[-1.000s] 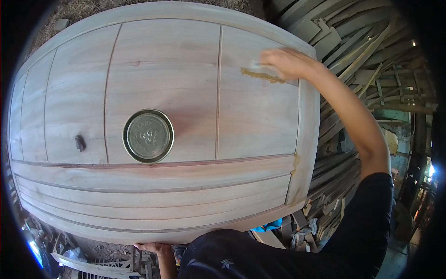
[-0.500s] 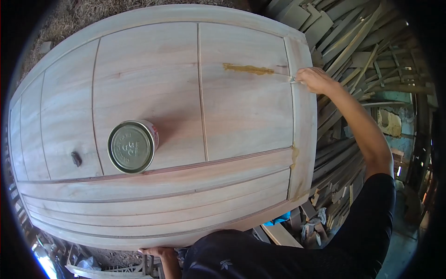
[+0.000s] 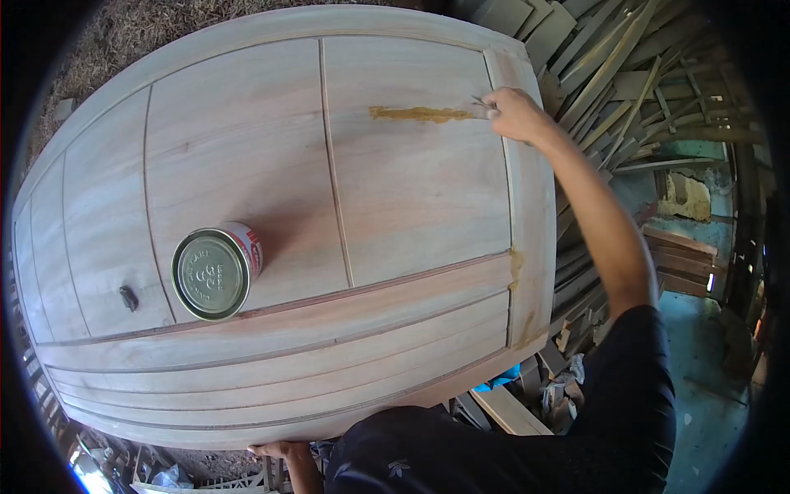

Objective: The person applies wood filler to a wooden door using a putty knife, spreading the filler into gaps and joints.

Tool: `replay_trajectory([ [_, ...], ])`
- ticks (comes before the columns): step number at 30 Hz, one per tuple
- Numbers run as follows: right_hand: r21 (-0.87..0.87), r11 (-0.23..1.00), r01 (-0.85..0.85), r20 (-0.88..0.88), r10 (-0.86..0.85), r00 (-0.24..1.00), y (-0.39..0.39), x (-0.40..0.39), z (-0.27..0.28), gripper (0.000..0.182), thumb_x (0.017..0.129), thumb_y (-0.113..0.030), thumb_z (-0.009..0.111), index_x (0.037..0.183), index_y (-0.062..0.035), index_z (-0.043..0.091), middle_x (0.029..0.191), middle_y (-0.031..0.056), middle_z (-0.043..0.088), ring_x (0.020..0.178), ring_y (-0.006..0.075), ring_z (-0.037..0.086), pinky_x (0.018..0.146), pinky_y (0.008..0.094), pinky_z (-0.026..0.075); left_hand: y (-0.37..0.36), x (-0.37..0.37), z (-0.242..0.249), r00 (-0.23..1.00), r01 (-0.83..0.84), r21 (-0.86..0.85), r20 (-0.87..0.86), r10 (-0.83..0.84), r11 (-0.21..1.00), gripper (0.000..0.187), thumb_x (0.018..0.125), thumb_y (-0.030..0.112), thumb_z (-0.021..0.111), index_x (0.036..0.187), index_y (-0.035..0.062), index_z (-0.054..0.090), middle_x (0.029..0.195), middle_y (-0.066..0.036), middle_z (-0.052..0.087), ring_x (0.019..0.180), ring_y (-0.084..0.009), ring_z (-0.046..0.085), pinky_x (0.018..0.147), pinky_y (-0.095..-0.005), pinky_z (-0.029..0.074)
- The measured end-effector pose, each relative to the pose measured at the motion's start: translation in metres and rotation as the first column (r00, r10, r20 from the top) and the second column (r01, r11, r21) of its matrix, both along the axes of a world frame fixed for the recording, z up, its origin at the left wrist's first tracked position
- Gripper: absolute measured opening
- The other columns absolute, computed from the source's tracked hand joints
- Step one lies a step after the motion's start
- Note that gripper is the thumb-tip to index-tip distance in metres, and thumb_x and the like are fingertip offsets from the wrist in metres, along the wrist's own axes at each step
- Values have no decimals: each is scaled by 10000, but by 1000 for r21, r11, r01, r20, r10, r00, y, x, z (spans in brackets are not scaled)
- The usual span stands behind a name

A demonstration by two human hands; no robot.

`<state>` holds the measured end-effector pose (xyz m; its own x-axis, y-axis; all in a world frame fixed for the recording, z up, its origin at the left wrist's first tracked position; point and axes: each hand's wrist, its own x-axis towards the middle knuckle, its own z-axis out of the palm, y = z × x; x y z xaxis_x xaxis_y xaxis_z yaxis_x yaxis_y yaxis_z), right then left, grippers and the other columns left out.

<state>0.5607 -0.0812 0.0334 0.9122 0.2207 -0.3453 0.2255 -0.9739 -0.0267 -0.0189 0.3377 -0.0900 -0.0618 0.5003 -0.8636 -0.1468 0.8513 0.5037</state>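
A large pale wooden door (image 3: pixel 420 198) with grooved panels lies flat before me. My right hand (image 3: pixel 520 116) is closed around a small putty knife (image 3: pixel 484 104), its thin blade at the right end of a streak of brown putty (image 3: pixel 420 114). More brown putty (image 3: pixel 516 267) marks the joint at the door's lower right. Along the near edge, my left hand (image 3: pixel 278 449) grips the rim of the door, its fingers partly hidden beneath. A tin can (image 3: pixel 211 273) with a metal end facing up stands left of centre on the door.
A small dark lump (image 3: pixel 128 298) lies on the door left of the can. Stacked wood offcuts (image 3: pixel 609 74) crowd the right side, close to my right arm. A blue item (image 3: pixel 499 379) and a plank (image 3: pixel 512 410) sit below the near right corner.
My right hand has moved left with the putty knife, from the door's right frame to near the putty streak. The view has shifted slightly. My left hand stays at the near edge.
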Motion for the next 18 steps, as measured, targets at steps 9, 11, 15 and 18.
replay_trajectory([
  [9,29,995,-100,94,97,991,-25,-34,-43,252,768,-6,642,1003,49,717,943,273,697,940,440,687,874,447,540,8,-17,-15,1000,9,0,6,-9,1000,1034,883,886,151,1629,177,245,1676,-166,222,1510,-441,239,1203,-654,242],
  [11,120,973,-199,367,143,919,-34,-63,-79,285,782,-62,644,1030,20,758,913,214,728,976,416,704,940,467,540,5,-17,-20,1000,4,-5,5,-4,1000,1033,885,883,153,1628,171,246,1677,-167,220,1510,-442,238,1204,-649,247],
  [15,-212,948,236,-376,-302,876,15,-30,28,327,771,-42,659,1081,35,728,1033,223,733,1024,396,703,901,415,553,3,-9,-5,999,1,-6,40,-1,1000,1033,887,878,160,1628,162,244,1676,-169,220,1509,-444,238,1203,-645,255],
  [18,65,998,-24,27,23,999,-27,-25,-40,309,726,-32,616,1003,-2,752,890,258,713,855,381,720,794,440,561,1,-8,-7,999,19,-5,26,-19,1000,1037,884,880,157,1627,163,245,1672,-169,225,1508,-444,241,1201,-648,257],
])
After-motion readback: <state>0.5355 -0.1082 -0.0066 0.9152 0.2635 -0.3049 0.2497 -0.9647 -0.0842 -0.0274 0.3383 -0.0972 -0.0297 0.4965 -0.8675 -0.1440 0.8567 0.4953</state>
